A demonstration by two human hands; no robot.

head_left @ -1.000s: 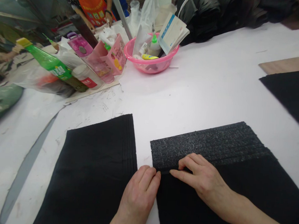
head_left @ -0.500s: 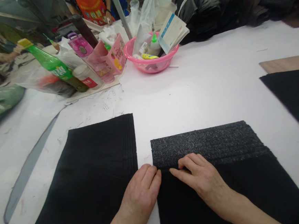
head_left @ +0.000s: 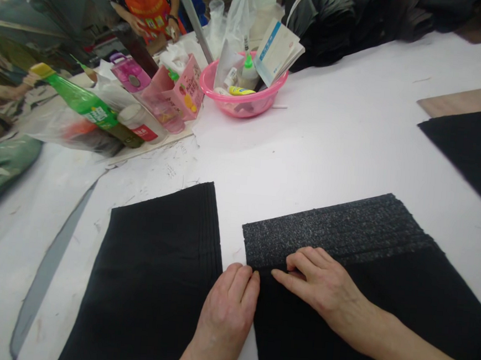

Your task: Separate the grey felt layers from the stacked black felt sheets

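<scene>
A stack of fabric lies in front of me, its far strip speckled dark grey and its near part plain black fabric. At the left end of the line where the two meet, my left hand is closed with its fingertips on the black edge. My right hand bends its fingers onto the same line a little further right, thumb and fingers pinching the black fabric. What lies under the fingertips is hidden. Another black fabric stack lies left of my left hand, its right edge showing several layers.
Beyond are a pink basin of small items, a pink box, a green bottle and a white jar. More black fabric lies at the right. A person in an orange apron stands behind a metal pole.
My hands and the fabric stacks stay almost in place. In the background, the person in the orange apron has shifted, with an arm now across the front of the apron.
</scene>
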